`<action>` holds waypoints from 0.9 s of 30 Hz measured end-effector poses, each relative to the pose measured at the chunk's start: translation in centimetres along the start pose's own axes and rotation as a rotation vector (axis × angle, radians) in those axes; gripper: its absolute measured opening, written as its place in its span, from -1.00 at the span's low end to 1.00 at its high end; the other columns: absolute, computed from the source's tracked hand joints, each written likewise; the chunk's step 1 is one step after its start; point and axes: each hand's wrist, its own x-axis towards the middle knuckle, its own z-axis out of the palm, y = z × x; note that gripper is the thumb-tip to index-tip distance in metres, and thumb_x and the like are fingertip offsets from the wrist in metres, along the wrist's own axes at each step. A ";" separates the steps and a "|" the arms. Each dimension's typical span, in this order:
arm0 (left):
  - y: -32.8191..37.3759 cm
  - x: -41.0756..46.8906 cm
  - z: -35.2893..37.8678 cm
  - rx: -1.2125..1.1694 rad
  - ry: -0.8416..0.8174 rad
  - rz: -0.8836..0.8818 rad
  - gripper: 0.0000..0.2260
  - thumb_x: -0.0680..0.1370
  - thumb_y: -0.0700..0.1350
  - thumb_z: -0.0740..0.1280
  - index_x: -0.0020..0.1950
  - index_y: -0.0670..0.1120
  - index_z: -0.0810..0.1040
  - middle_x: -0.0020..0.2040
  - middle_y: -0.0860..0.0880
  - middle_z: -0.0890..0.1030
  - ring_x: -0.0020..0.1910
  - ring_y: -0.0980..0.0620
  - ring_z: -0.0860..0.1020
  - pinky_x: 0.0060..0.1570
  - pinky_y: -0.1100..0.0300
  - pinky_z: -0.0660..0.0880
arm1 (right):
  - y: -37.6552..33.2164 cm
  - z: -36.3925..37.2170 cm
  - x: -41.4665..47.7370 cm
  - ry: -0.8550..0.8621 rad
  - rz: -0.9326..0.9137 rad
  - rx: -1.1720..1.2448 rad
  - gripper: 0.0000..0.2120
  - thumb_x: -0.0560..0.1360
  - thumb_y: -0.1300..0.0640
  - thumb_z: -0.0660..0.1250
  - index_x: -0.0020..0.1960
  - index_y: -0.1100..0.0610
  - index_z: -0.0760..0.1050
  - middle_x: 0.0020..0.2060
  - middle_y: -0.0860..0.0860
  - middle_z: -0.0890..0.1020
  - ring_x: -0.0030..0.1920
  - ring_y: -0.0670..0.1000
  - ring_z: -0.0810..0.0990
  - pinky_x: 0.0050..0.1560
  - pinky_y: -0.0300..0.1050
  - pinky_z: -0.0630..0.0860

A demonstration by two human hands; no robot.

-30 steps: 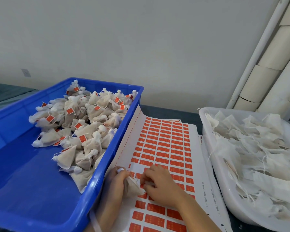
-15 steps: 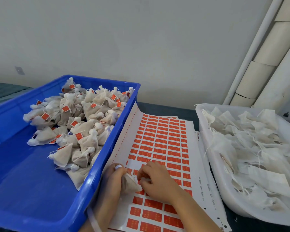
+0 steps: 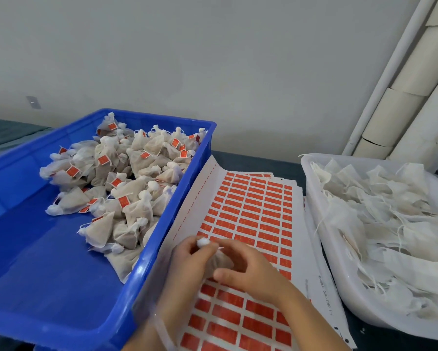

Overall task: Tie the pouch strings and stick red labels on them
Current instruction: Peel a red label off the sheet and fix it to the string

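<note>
A small white mesh pouch point(image 3: 219, 262) sits between both hands, just above the sheet of red labels point(image 3: 248, 214). My left hand point(image 3: 187, 264) grips its body, with the bunched white top poking out above my fingers. My right hand point(image 3: 250, 267) curls over the pouch from the right and pinches at its neck; the strings are hidden under the fingers. The label sheet lies flat between the two bins, with a few blank spots near my hands where labels are gone.
A blue bin point(image 3: 147, 269) on the left holds a pile of tied pouches with red labels point(image 3: 121, 178). A white bin point(image 3: 314, 206) on the right is full of loose pouches with dangling strings point(image 3: 390, 224). Pale pipes point(image 3: 402, 84) stand at the back right against the wall.
Both hands have lifted the pouch slightly off the label sheet and closed in around it. The right hand now covers more of the pouch, and the bunched top shows above the left fingers.
</note>
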 end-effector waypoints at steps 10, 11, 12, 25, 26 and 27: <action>-2.5 -1.2 -1.8 0.646 -0.175 0.472 -0.78 0.57 -0.24 0.22 0.15 -0.10 0.57 0.08 0.05 0.58 0.03 0.14 0.54 -0.10 0.63 0.34 | 1.1 -2.1 -0.2 0.134 0.065 0.079 -0.88 0.47 0.00 0.35 -0.03 -0.18 0.48 -0.06 -0.20 0.58 -0.06 -0.21 0.57 -0.20 -0.41 0.50; -2.4 -1.4 -1.9 0.725 -0.239 0.487 -0.77 0.58 -0.20 0.21 0.20 -0.10 0.55 0.14 0.07 0.57 0.08 0.15 0.52 -0.09 0.65 0.32 | 1.1 -2.3 0.0 0.132 0.068 0.073 -0.89 0.48 0.01 0.35 -0.03 -0.17 0.47 -0.06 -0.19 0.58 -0.05 -0.20 0.57 -0.21 -0.42 0.49; -2.2 -1.4 -2.0 0.843 -0.289 0.507 -0.74 0.59 -0.12 0.21 0.27 -0.03 0.50 0.19 0.11 0.54 0.14 0.19 0.50 0.02 0.63 0.32 | 1.1 -2.5 0.2 0.141 0.070 0.070 -0.89 0.48 0.01 0.34 -0.03 -0.17 0.47 -0.05 -0.19 0.57 -0.04 -0.19 0.56 -0.22 -0.42 0.49; -0.9 0.4 0.4 1.658 -0.575 0.733 -0.59 0.55 -0.04 0.30 0.39 0.00 0.37 0.30 -0.01 0.48 0.19 -0.04 0.49 0.21 0.07 0.44 | 3.3 -2.9 0.4 0.417 0.113 0.225 -0.75 0.47 -0.04 0.33 0.13 -0.06 0.46 0.02 -0.10 0.58 0.03 -0.05 0.58 0.03 -0.17 0.57; -1.1 0.3 0.5 1.690 -0.587 0.758 -0.59 0.55 -0.05 0.30 0.39 -0.03 0.35 0.29 -0.04 0.48 0.18 -0.06 0.50 0.20 0.04 0.44 | 3.4 -2.9 0.4 0.419 0.113 0.236 -0.78 0.47 -0.05 0.33 0.10 -0.08 0.46 0.02 -0.10 0.59 0.03 -0.05 0.59 0.03 -0.16 0.58; -1.3 0.3 0.6 1.707 -0.595 0.771 -0.58 0.55 -0.07 0.30 0.39 -0.06 0.34 0.29 -0.06 0.49 0.17 -0.09 0.51 0.19 0.02 0.44 | 3.5 -2.9 0.4 0.422 0.113 0.249 -0.81 0.46 -0.05 0.33 0.06 -0.10 0.46 0.01 -0.10 0.59 0.02 -0.05 0.59 0.03 -0.14 0.58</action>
